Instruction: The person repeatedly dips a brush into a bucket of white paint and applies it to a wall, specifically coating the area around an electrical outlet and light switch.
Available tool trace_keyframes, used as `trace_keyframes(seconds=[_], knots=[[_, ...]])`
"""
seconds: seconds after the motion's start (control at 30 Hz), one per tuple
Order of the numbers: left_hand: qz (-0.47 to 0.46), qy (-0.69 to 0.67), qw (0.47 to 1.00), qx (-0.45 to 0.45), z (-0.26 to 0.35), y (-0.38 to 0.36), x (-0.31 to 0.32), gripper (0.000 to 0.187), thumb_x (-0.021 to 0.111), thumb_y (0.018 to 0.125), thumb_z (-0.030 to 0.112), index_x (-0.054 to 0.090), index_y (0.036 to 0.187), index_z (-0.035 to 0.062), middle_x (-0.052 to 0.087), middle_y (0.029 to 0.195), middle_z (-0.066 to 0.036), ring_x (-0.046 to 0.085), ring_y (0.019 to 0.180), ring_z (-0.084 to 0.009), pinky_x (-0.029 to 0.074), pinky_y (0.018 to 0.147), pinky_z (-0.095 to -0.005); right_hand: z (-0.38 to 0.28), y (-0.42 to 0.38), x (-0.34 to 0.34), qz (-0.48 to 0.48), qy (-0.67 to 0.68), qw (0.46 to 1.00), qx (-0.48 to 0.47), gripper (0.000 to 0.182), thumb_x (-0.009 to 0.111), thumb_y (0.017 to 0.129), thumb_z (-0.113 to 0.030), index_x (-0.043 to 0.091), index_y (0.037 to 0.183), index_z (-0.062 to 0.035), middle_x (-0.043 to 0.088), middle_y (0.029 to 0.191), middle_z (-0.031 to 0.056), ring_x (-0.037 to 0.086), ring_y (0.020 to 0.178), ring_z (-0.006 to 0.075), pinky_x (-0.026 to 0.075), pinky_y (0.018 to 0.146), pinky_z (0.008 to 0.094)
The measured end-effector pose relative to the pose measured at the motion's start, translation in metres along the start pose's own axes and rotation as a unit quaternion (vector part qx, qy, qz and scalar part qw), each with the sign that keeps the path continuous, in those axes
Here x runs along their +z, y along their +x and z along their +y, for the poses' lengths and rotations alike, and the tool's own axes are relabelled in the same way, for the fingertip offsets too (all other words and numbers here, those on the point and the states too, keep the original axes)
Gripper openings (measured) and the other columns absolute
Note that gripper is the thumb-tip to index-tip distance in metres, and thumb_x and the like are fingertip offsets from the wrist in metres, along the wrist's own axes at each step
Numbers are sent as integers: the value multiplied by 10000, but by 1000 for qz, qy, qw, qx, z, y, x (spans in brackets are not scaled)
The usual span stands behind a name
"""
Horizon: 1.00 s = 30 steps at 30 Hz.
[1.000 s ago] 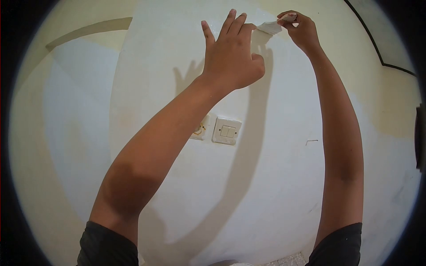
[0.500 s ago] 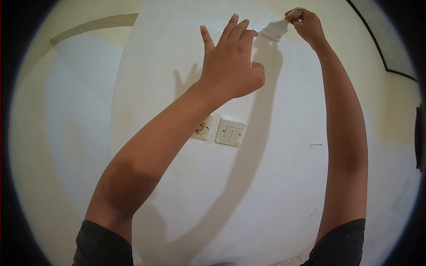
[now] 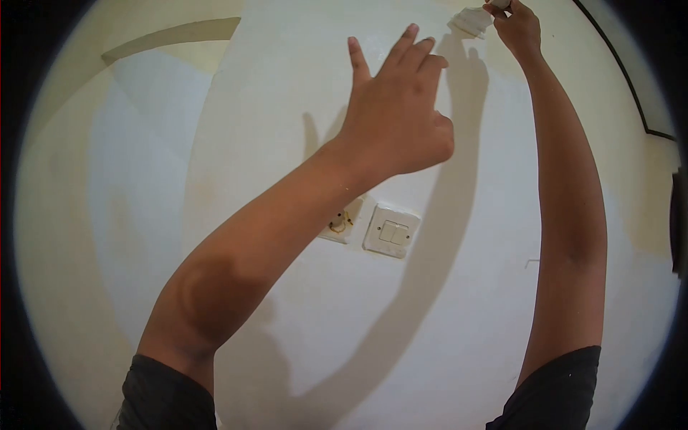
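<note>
The wall (image 3: 444, 301) looks mostly covered in fresh white; a yellowish strip remains along the top and at the right edge, so I judge the coat well along, with the upper band left. The right hand (image 3: 517, 27) reaches high toward one o'clock, closed around the handle of a paintbrush (image 3: 473, 18) whose bristles touch the wall. The left hand (image 3: 398, 115) is raised at twelve o'clock, fingers spread, holding nothing; whether it touches the wall I cannot tell. A light switch (image 3: 391, 231) sits below it, a socket (image 3: 341, 223) beside it.
</note>
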<state>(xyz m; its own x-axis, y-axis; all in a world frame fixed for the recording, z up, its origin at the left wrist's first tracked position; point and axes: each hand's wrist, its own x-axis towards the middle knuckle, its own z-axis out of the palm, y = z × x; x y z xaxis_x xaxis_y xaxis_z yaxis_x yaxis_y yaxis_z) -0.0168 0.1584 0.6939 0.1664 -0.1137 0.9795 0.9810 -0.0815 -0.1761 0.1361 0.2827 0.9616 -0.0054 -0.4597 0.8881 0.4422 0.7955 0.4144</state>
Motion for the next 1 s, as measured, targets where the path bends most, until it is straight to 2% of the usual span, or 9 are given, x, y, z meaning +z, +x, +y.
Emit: trace_keyframes(seconds=[0.13,0.23,0.33,0.43,0.53,0.63,0.77,0.87,1.0], knots=[[-1,8,1000,19,-2,-1,-4,605,578,804,132,536,1396,14,436,1590,-171,231,1591,-332,88,1226,-758,-10,7,15,17,-63,998,-25,58,734,902,-28,759,948,-53,781,937,104,738,918,255,560,817,378],[1,14,999,30,-2,-2,-11,613,578,798,130,533,1398,10,436,1588,-174,238,1589,-337,97,1220,-765,-24,12,13,14,-40,999,19,78,742,905,-40,764,976,-64,784,965,101,737,925,248,561,815,379],[9,16,999,32,2,-3,-21,616,581,796,134,534,1398,13,437,1589,-172,238,1589,-336,98,1220,-765,-37,19,0,1,-42,999,-4,78,746,907,-49,761,981,-66,783,984,101,736,925,251,564,810,388],[15,9,999,41,7,-5,-31,616,581,797,136,537,1399,12,437,1591,-170,243,1587,-337,101,1219,-766,-47,12,-9,44,-56,995,-68,46,738,909,-27,725,949,-45,760,922,91,715,881,224,555,783,360],[27,3,998,51,11,-9,-40,614,583,801,138,540,1400,12,436,1593,-168,249,1586,-334,102,1222,-762,-75,-2,-23,-56,-152,985,54,143,673,949,-17,751,1053,-76,782,980,54,741,908,169,565,855,308],[27,-18,998,50,14,-12,-49,613,584,802,138,543,1400,11,436,1595,-166,253,1585,-333,100,1224,-758,-5,-8,-7,-56,-4,995,-84,107,691,955,-38,735,1046,-75,780,948,66,734,841,171,571,805,315],[29,-34,998,42,19,-24,-57,613,589,808,130,535,1408,17,434,1595,-162,248,1587,-330,94,1229,-751,-39,-38,-41,-81,-25,996,-34,67,669,976,-19,712,1024,-39,784,987,72,722,882,160,560,823,303],[10,-58,998,38,25,-29,-57,611,590,815,122,528,1415,23,431,1594,-164,244,1588,-329,86,1232,-748,-34,-45,-64,-141,24,989,-39,132,674,920,13,738,1017,-48,793,995,73,741,872,190,559,809,330],[-21,-70,997,33,36,-32,-58,607,587,823,120,523,1419,25,424,1597,-169,228,1594,-327,73,1232,-748,-45,-50,-99,-246,17,969,17,123,679,923,12,736,1023,-31,779,998,70,705,869,171,550,809,332]])
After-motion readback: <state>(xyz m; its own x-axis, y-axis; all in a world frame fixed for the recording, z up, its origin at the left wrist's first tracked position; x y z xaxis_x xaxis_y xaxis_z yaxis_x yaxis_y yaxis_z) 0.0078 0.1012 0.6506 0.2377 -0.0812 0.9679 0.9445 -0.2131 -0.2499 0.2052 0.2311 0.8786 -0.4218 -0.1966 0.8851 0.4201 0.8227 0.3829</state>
